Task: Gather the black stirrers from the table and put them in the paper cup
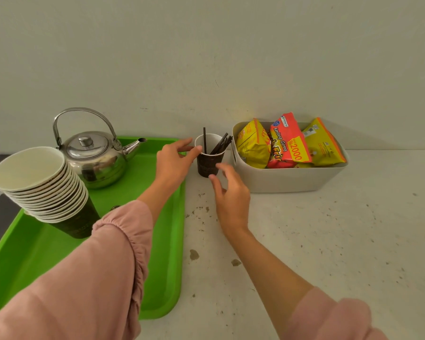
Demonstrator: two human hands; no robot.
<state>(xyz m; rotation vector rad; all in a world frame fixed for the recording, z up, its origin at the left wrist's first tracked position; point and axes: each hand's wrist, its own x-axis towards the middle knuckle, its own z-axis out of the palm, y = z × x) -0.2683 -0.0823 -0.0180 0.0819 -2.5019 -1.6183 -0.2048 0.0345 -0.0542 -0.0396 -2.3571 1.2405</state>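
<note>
Stirrers (219, 144), black, stand in the cup (209, 161) on the worktop (304, 241) between tray (167, 266) and bin (290, 179); lower ends hidden. Cup print unreadable. Red packet (288, 141) reads "Kentang Goreng", "Rp 2000". Left hand (174, 163) fingertips touch rim; right hand (231, 192) loosely spread, empty, beside cup.

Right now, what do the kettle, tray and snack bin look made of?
Kettle: polished metal, likely stainless steel; mirror reflections on the body.
Tray: green plastic by its look; smooth, uniform colour, rounded moulded rim.
Snack bin: matte off-white, probably plastic; cut-out side handle.
</note>
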